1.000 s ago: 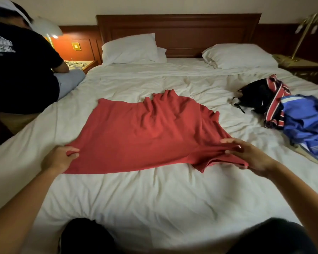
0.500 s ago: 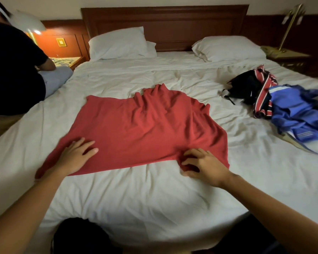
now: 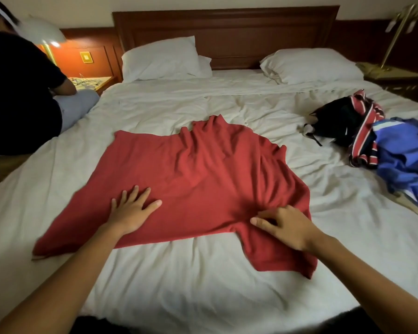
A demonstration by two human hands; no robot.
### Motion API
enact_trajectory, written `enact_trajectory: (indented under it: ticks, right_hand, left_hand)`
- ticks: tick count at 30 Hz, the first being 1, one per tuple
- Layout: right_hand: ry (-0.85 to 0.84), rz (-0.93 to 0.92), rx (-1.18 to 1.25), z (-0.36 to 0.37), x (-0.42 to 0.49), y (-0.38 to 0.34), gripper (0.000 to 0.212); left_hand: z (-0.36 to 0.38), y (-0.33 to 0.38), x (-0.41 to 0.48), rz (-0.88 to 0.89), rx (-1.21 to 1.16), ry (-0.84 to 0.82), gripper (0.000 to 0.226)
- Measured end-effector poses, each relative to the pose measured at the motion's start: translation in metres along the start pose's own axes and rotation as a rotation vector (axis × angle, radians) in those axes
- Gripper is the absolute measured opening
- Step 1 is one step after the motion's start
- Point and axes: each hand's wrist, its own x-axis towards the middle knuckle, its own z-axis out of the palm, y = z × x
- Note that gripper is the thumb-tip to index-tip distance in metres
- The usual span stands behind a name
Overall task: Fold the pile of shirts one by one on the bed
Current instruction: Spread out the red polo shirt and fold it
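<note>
At the foot of the bed [image 3: 179, 285] two bare forearms reach in over the rumpled white cover. The left hand [image 3: 130, 210] lies flat on the red shirt [image 3: 203, 169], palm down, fingers [image 3: 121, 197] straight and spread, thumb out to the side. The right hand [image 3: 287, 227] rests on the same shirt further right, where a sleeve juts toward the near edge. Its fingers [image 3: 255, 221] are bent and gather the cloth, which puckers into folds running away from the knuckles. The shirt lies spread sideways across the middle of the bed, smooth under the left hand, creased on the right half, one corner trailing toward the left edge. Off to the right, well apart from it, the rest of the clothes sit in a loose heap: a blue garment [image 3: 405, 160] nearest, a red striped shirt [image 3: 364, 131] against it, and a black garment [image 3: 336, 121] beyond that. On the left edge of the bed another person [image 3: 17, 92] sits in a dark top, turned away. At the head lie two white pillows, the left pillow [image 3: 159, 59] and the right pillow [image 3: 311, 66], against a dark wooden headboard [image 3: 227, 32]. A lit lamp [image 3: 44, 32] glows over the left nightstand [image 3: 92, 83], and a brass lamp [image 3: 396, 32] stands in the far right corner.
</note>
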Motion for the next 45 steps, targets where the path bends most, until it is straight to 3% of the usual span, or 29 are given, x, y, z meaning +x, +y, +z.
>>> enact_trajectory:
  ticks: [2,5,6,9,12,15,18,21,22,26,29,34,40,42,45]
  right_hand:
    - [0.122,0.070,0.044,-0.015,0.034,0.012,0.056]
    - [0.415,0.124,-0.018,-0.037,0.102,0.045,0.029]
    - [0.426,0.147,-0.026,-0.040,0.127,0.056,0.024]
    - [0.319,0.311,-0.048,-0.039,0.196,0.098,0.044]
    - [0.274,0.474,-0.050,-0.032,0.243,0.134,0.050]
    - [0.217,0.487,-0.051,-0.023,0.264,0.152,0.045]
    - [0.308,0.400,-0.104,-0.027,0.260,0.167,0.031]
    - [0.541,0.477,-0.108,-0.048,0.230,0.188,0.035]
    - [0.550,0.525,-0.109,-0.054,0.218,0.195,0.037]
    - [0.208,0.719,-0.198,-0.060,0.190,0.194,0.037]
    - [0.257,0.652,-0.238,-0.065,0.202,0.185,0.037]
    - [0.184,0.623,0.079,-0.068,0.229,0.173,0.072]
    - [0.278,0.695,0.055,-0.058,0.136,0.141,0.092]
    - [0.235,0.627,0.040,-0.038,0.110,0.120,0.085]
    - [0.289,0.501,-0.002,-0.018,0.098,0.103,0.054]
  left_hand:
    - [0.004,0.021,0.021,0.034,0.017,0.007,0.080]
    - [0.010,0.056,0.065,0.101,0.026,0.012,0.079]
    - [0.013,0.069,0.082,0.123,0.027,0.009,0.079]
    - [0.024,0.106,0.135,0.178,0.029,0.033,0.080]
    - [0.033,0.131,0.182,0.209,0.022,0.126,0.082]
    - [0.041,0.137,0.213,0.220,0.005,0.222,0.078]
    - [0.046,0.134,0.226,0.204,0.019,0.259,0.075]
    - [0.046,0.135,0.226,0.189,0.033,0.245,0.075]
    - [0.045,0.136,0.224,0.182,0.037,0.240,0.076]
    - [0.043,0.139,0.218,0.142,0.053,0.214,0.083]
    - [0.042,0.140,0.217,0.127,0.059,0.200,0.086]
    - [0.045,0.136,0.223,0.121,0.069,0.216,0.084]
    - [0.045,0.136,0.224,0.099,0.076,0.212,0.081]
    - [0.044,0.138,0.216,0.095,0.060,0.208,0.080]
    - [0.044,0.138,0.197,0.093,0.024,0.200,0.077]
